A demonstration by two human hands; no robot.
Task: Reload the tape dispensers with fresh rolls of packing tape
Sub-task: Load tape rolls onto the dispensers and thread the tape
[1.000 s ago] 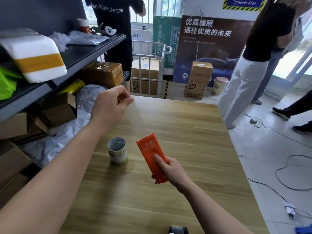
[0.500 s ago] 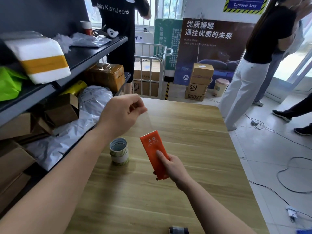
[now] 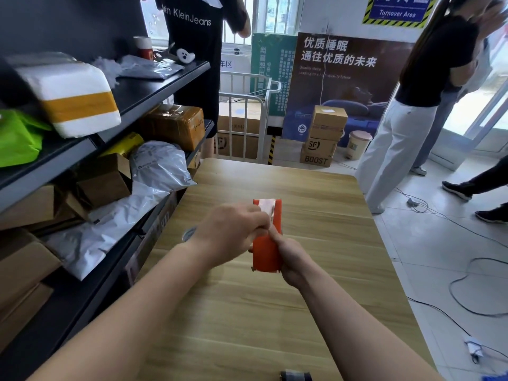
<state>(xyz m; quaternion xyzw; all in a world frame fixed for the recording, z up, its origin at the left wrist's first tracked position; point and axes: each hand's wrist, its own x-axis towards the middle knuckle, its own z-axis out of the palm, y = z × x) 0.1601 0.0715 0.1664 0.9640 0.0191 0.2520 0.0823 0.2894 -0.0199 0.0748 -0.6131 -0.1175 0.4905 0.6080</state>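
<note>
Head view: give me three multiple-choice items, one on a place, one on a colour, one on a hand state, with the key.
1. Where is the orange tape dispenser?
A) inside a carton
B) gripped by the right hand above the wooden table
C) on the floor

2. What colour is the band on the white parcel on the upper shelf?
A) blue
B) yellow-orange
C) red

3. What is the left hand doing?
A) lying flat on the table
B) hanging idle
C) pinching clear tape at the dispenser's top

Key: 1 B, the right hand's fingers wrap the dispenser's lower half. 2 B, one yellow-orange stripe crosses the parcel. 3 C, its fingers curl onto the tape by the dispenser's upper end.
</note>
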